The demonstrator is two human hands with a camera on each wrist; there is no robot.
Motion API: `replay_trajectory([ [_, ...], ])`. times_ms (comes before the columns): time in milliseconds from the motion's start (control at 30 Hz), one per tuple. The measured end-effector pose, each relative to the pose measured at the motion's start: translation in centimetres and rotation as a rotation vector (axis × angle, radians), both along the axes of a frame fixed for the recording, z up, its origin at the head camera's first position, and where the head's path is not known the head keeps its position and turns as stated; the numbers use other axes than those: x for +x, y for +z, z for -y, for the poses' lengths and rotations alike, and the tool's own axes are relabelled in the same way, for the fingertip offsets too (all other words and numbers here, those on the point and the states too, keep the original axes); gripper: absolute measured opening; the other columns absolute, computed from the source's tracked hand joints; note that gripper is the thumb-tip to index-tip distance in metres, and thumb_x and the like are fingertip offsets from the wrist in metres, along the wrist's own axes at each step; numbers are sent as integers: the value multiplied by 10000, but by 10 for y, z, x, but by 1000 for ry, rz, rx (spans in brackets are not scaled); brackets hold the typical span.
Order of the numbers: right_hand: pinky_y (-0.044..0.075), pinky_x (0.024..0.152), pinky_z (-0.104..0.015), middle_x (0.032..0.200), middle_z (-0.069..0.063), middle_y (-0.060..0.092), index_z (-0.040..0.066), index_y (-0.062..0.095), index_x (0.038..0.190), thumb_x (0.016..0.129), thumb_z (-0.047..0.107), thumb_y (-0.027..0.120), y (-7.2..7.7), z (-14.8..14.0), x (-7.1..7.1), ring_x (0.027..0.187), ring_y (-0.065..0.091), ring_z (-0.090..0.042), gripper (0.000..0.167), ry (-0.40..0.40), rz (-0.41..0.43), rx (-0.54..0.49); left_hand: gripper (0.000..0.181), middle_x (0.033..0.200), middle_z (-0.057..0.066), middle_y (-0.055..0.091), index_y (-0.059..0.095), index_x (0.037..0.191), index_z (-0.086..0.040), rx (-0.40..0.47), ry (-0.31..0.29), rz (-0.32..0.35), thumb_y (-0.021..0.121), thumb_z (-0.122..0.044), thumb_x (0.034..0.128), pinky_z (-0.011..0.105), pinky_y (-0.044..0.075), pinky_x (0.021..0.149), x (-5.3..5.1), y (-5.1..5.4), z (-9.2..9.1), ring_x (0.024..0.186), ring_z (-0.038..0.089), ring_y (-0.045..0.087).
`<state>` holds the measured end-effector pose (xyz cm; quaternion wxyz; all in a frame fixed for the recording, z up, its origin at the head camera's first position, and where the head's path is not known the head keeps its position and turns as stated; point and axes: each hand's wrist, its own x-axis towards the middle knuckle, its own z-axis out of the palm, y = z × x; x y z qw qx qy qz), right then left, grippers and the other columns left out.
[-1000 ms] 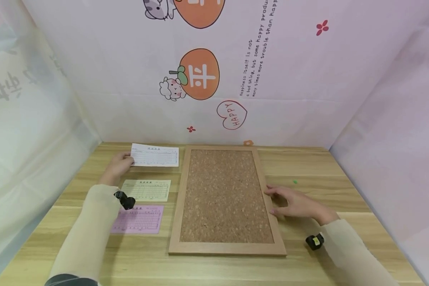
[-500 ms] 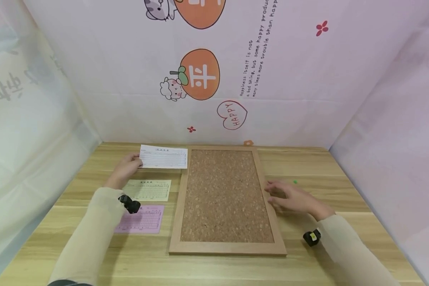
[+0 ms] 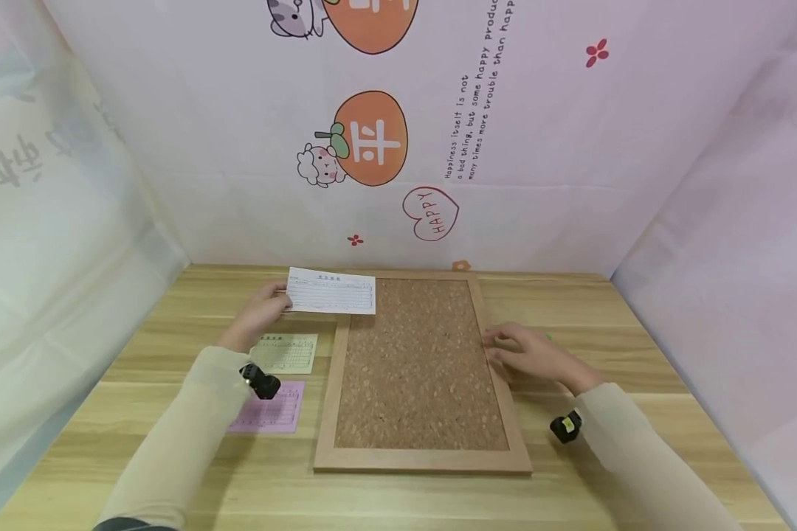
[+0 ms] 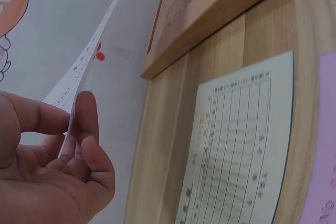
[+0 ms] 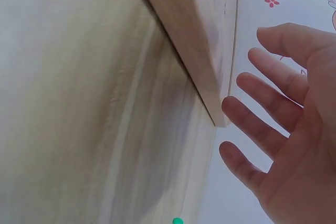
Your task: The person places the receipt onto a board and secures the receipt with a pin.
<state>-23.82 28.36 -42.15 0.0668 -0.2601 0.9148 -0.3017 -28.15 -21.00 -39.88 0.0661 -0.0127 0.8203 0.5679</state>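
The left hand [image 3: 259,317] pinches the left edge of a white printed slip [image 3: 332,292], which is held up over the upper left part of a cork board [image 3: 425,369] with a wooden frame. In the left wrist view the left hand [image 4: 58,161] has the slip [image 4: 86,61] between thumb and fingers, seen nearly edge-on. At the board's right edge hovers the right hand [image 3: 538,358], fingers spread and holding nothing; in the right wrist view this hand [image 5: 294,114] is beside the frame [image 5: 184,30]. Whether it touches the frame, I cannot tell.
A pale green slip [image 3: 288,354] and a pink slip [image 3: 272,413] lie left of the board, partly behind the left wrist and its camera. A small green piece [image 5: 178,221] is on the table [image 3: 571,295] right of the board. Printed cloth [image 3: 531,147] hangs behind.
The left hand has carried the white slip to the right, from beside the board to over its upper left part. The right hand has shifted slightly up and left along the board's edge.
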Motion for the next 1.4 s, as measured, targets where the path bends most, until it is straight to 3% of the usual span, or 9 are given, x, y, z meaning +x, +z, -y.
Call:
replay_trajectory([
  [533, 414, 999, -608, 1351, -164, 591, 23, 580, 1359, 1029, 262, 591, 12, 27, -20, 1243, 529, -364, 408, -43, 56, -86, 556, 1347, 273, 497, 327, 1477, 107, 71, -61, -9, 450, -27, 952, 460, 430, 961, -1, -4, -38, 1030, 229, 527],
  [733, 438, 991, -568, 1324, -171, 608, 10, 589, 1350, 1034, 252, 583, 13, 39, -29, 1200, 567, -345, 398, -26, 30, -82, 532, 1296, 249, 528, 359, 1460, 93, 75, -76, -5, 455, -28, 950, 467, 429, 946, -2, -8, -50, 1010, 226, 532],
  [933, 462, 975, -542, 1328, -171, 599, 14, 581, 1350, 1032, 229, 587, 17, 54, -34, 1186, 572, -329, 384, -33, 71, -129, 529, 1302, 237, 522, 352, 1462, 84, 90, -99, 4, 450, -43, 957, 467, 420, 954, -3, -11, -61, 1058, 255, 525],
  [1400, 454, 988, -528, 1334, -133, 596, 44, 562, 1360, 1020, 285, 607, 10, 74, -47, 1219, 553, -322, 420, -71, 139, -252, 499, 1278, 252, 534, 390, 1431, 85, 97, -115, -26, 448, -14, 945, 471, 439, 962, -6, -13, -86, 1068, 275, 541],
])
